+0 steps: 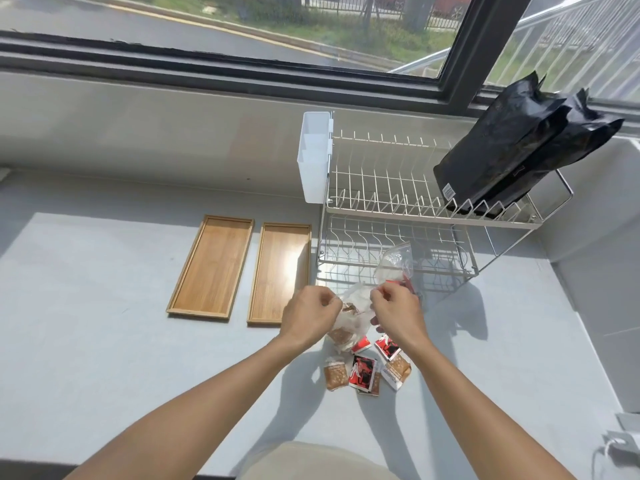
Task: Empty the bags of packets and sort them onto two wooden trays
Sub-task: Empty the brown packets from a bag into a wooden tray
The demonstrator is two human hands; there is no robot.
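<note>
My left hand (308, 318) and my right hand (396, 311) both grip a clear plastic bag (353, 315) held just above the counter, brown packets still inside it. Below the bag lie several loose packets: brown cracker packets (335, 375) and red-and-black packets (362, 372). A second clear bag (394, 265) with a red packet in it rests against the rack, just behind my right hand. Two wooden trays lie side by side to the left with nothing on them: the left tray (211, 266) and the right tray (280, 271).
A white two-tier wire dish rack (398, 206) stands at the back right with a white plastic caddy (313, 157) on its left end. Two black foil bags (512, 150) lean on its top tier. A window ledge runs behind the grey counter (104, 323).
</note>
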